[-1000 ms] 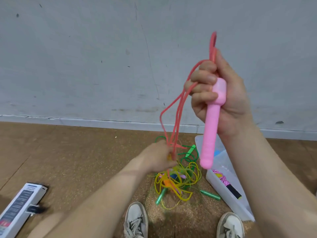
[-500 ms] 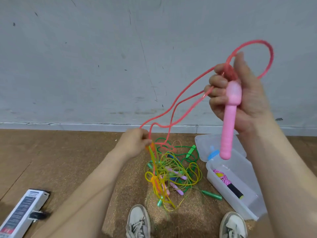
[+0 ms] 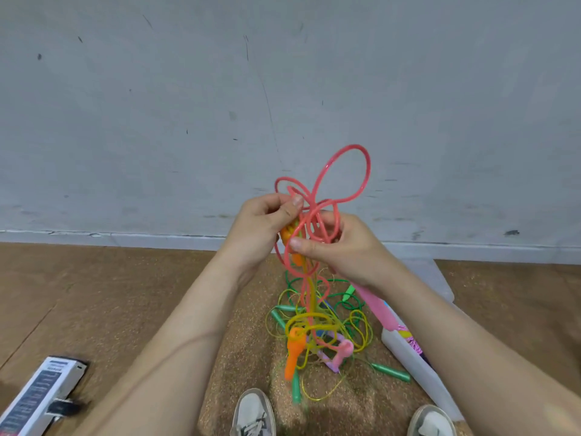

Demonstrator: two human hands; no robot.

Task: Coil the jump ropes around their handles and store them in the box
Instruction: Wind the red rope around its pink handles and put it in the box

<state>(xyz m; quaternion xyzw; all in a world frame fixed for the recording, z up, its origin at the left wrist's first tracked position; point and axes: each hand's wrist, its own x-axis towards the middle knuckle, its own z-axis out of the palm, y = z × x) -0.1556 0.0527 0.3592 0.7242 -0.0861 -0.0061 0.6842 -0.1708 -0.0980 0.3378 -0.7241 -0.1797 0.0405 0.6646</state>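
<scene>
head view: just 1 camera, looking down at both hands in front of a grey wall (image 3: 157,121)
left hand (image 3: 264,228): fingers curled round an orange handle (image 3: 286,234), thumb pressed on the pink rope (image 3: 368,173) at the top
right hand (image 3: 342,247): thumb and fingers curled round a bunch of pink rope strands, touching the left hand's load
pink rope: held up between the 2 hands, loops sticking up above them, more strands hanging down toward the pile
pink handle (image 3: 377,306): pokes out below the right hand, slanting down toward the box
yellow rope (image 3: 311,319): hangs from the left hand, tangled, with a 2nd orange handle (image 3: 294,350) dangling off it
pile (image 3: 355,325): green and yellow ropes plus green handles on the floor (image 3: 125,294), just left of the box
box (image 3: 418,369): clear plastic, on the floor at the right, something pink and dark inside, mostly hidden by the right arm
shoes (image 3: 253,413): 2 white ones at the bottom edge
white carton (image 3: 41,394): bottom left, well away from the pile
</scene>
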